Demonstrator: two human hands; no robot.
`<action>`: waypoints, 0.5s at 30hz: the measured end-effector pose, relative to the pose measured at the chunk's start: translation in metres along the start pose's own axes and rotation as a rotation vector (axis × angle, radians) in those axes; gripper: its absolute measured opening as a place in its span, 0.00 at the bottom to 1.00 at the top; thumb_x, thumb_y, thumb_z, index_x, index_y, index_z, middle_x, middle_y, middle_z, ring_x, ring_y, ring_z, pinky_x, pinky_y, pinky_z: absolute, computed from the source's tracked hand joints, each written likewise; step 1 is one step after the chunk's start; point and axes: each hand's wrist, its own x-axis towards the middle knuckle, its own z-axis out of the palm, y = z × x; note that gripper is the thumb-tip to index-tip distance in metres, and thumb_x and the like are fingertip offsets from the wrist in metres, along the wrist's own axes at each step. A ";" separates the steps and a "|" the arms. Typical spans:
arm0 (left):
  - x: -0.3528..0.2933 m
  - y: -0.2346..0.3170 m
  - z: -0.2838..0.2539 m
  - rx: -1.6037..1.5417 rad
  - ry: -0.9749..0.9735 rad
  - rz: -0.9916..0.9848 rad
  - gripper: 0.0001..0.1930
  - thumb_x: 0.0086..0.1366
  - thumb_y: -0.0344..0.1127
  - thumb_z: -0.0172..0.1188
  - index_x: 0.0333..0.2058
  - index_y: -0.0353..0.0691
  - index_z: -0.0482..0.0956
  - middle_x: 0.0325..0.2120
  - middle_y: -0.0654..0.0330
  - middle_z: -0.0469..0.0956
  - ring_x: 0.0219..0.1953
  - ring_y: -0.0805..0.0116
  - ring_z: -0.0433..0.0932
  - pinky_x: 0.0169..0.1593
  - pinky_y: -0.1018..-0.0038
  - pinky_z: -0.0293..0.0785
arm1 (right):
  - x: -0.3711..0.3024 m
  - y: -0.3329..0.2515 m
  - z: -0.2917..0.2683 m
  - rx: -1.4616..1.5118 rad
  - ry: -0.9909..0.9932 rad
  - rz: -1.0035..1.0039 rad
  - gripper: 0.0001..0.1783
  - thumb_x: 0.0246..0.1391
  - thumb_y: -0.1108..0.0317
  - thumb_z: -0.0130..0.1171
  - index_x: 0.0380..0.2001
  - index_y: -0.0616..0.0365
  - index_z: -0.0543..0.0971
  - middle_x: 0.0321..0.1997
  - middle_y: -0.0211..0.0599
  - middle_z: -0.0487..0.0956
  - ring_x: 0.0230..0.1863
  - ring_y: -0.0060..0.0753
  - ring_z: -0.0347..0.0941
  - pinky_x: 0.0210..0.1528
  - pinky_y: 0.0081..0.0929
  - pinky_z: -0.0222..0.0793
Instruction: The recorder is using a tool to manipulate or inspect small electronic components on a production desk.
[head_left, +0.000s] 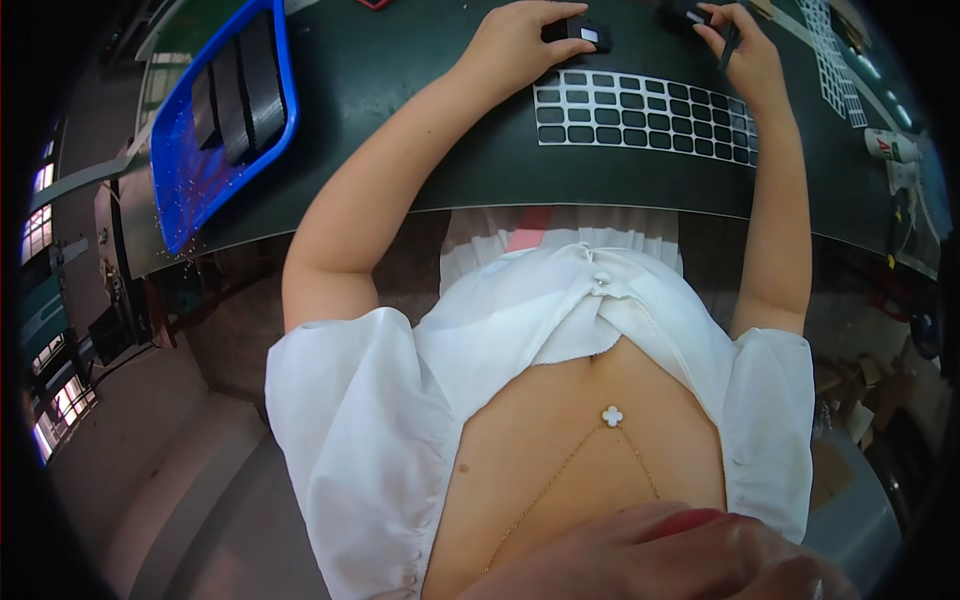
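At the far middle of the table, my left hand [518,42] has its thumb and fingers closed round a small black block [603,38] with a small white patch on it. My right hand [752,55], farther right, is closed with a slim dark tool [730,48] between its fingers; its exact kind is hard to make out. By its thumb and fingertip is another black piece [680,12] with a small pale patch, partly cut off by the picture's edge. A white lattice sheet with rows of rounded rectangular openings [645,113] lies flat between my forearms.
A blue tray [285,75] holding black strips [245,95] sits at the left on the dark green table [400,165]. Another white lattice sheet [835,70] lies far right, near a white bottle-like container [890,146]. The table's near edge runs before my body.
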 end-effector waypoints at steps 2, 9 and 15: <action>0.005 0.009 -0.008 0.020 -0.189 -0.136 0.18 0.45 0.31 0.56 0.38 0.34 0.69 0.35 0.54 0.70 0.33 0.60 0.71 0.38 0.77 0.65 | 0.004 0.033 0.001 -0.149 0.011 -0.087 0.12 0.36 0.76 0.53 0.30 0.60 0.67 0.27 0.35 0.70 0.25 0.24 0.63 0.30 0.16 0.59; -0.032 0.021 -0.045 0.353 -0.391 -0.535 0.08 0.47 0.27 0.52 0.29 0.33 0.71 0.32 0.55 0.69 0.33 0.59 0.68 0.38 0.74 0.64 | -0.078 -0.065 -0.026 1.147 -0.106 0.018 0.07 0.46 0.70 0.48 0.28 0.62 0.69 0.26 0.40 0.73 0.24 0.24 0.69 0.29 0.16 0.65; -0.076 0.004 -0.025 0.581 0.133 0.793 0.10 0.45 0.28 0.53 0.30 0.34 0.68 0.32 0.53 0.66 0.31 0.61 0.65 0.37 0.74 0.63 | -0.102 -0.087 0.014 0.930 -0.128 0.229 0.07 0.46 0.71 0.48 0.28 0.64 0.69 0.23 0.42 0.74 0.19 0.26 0.70 0.26 0.16 0.67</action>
